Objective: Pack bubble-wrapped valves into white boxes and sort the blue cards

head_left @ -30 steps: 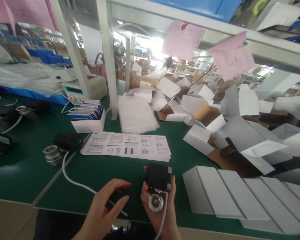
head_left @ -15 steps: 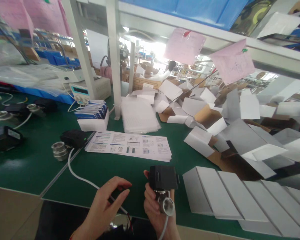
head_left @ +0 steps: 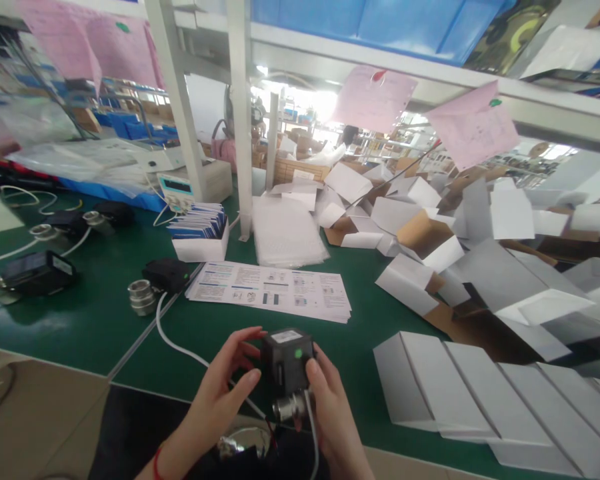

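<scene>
My right hand (head_left: 330,393) grips a black actuator (head_left: 287,360) with a green dot and a pale label on top. A metal valve fitting (head_left: 289,407) sits at its lower end, and a white cable hangs from it. My left hand (head_left: 225,380) is just left of the actuator, fingers apart and curved toward it, holding nothing. Another black actuator (head_left: 166,275) with a metal fitting (head_left: 141,297) lies on the green table (head_left: 220,320); its white cable runs down behind my left hand to the table's front edge.
Printed sheets (head_left: 270,291) lie ahead, with a white box of booklets (head_left: 200,247) and plastic bags (head_left: 287,233) behind. Closed white boxes (head_left: 445,387) line the right front; open cartons (head_left: 420,233) pile up beyond. More actuators (head_left: 40,272) lie left. A shelf post (head_left: 240,120) stands behind.
The actuator in my right hand has moved left and turned, so its label and green dot now show. My left hand has come closer to it. The camera view has shifted slightly left.
</scene>
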Demonstrator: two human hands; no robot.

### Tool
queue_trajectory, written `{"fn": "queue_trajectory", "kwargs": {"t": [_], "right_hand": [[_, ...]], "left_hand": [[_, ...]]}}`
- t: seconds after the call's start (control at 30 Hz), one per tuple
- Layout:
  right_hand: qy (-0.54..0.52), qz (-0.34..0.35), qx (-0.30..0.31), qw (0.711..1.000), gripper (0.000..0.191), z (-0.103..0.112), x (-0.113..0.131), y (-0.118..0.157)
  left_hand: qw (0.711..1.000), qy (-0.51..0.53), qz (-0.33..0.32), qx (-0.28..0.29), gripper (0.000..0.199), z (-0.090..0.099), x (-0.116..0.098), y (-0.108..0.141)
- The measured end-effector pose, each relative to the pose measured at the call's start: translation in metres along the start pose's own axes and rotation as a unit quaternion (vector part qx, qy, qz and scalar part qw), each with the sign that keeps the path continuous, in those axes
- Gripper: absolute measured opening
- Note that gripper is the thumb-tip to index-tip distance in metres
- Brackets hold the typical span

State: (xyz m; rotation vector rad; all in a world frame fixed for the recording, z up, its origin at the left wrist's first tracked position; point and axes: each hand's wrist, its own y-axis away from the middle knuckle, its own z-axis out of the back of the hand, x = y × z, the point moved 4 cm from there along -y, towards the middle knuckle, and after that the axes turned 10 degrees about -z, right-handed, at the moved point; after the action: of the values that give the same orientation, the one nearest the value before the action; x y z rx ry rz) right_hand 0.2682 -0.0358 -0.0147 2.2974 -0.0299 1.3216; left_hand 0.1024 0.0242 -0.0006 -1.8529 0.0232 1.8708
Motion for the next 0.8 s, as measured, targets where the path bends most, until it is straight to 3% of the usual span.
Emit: {"fn": "queue_trajectory", "kwargs": {"t": [0.13, 0.23, 0.33, 0.47, 0.6, 0.7, 0.8], "right_hand": [[0.254, 0.078, -0.017, 0.964, 0.038, -0.008, 0.023, 0.011], [0.326, 0.079, 0.005, 0.942, 0.04, -0.012, 0.03, 0.017], [0.288, 0.071, 0.021, 0.955, 0.057, -0.007, 0.032, 0.021], [0.206, 0.022, 0.035, 0.978, 0.066, 0.004, 0.023, 0.029], [0.324, 0.005, 0.097, 0.941, 0.052, 0.009, 0.019, 0.045], [0.389, 0.107, 0.071, 0.912, 0.054, 0.011, 0.04, 0.05], [0.369, 0.171, 0.041, 0.913, 0.051, 0.007, 0.058, 0.039]], "left_hand": [[0.987, 0.08, 0.074, 0.118, 0.064, -0.003, -0.012, -0.002], [0.975, 0.074, 0.131, 0.163, 0.071, -0.003, -0.021, -0.001], [0.975, 0.098, 0.158, 0.124, 0.065, -0.002, -0.026, 0.001], [0.979, 0.108, 0.175, 0.011, 0.058, 0.004, -0.026, 0.006], [0.972, 0.1, 0.198, -0.075, 0.059, 0.013, -0.024, 0.01], [0.974, 0.08, 0.206, -0.055, 0.054, 0.014, -0.027, 0.014], [0.968, 0.115, 0.221, -0.002, 0.054, 0.008, -0.034, 0.023]]}}
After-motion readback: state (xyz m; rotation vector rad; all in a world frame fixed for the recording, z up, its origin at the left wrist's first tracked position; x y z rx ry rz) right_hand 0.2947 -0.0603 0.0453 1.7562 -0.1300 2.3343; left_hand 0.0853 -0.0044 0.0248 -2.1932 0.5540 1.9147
